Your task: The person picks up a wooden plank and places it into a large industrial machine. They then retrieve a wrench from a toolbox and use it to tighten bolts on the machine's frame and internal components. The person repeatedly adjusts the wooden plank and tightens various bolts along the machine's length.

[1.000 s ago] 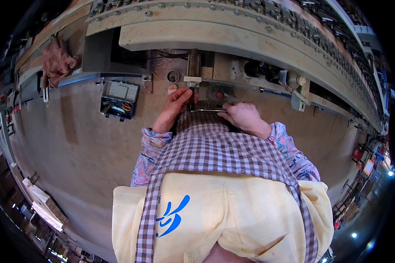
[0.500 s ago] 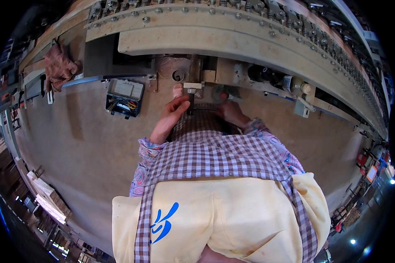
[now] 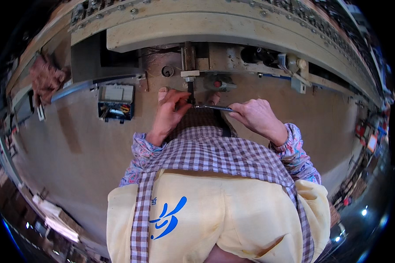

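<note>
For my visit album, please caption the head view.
Right hand holds a metal tool at a dark rod, left hand alongside.

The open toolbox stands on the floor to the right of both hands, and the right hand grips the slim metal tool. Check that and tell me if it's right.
One thing is wrong: in the head view the open toolbox stands on the floor to the left of the left hand and the right hand, which does grip the slim metal tool.

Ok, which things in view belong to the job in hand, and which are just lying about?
Apparently in use:
slim metal tool, in the right hand
dark rod, by the left hand

Apparently just lying about:
open toolbox
brownish glove
</note>
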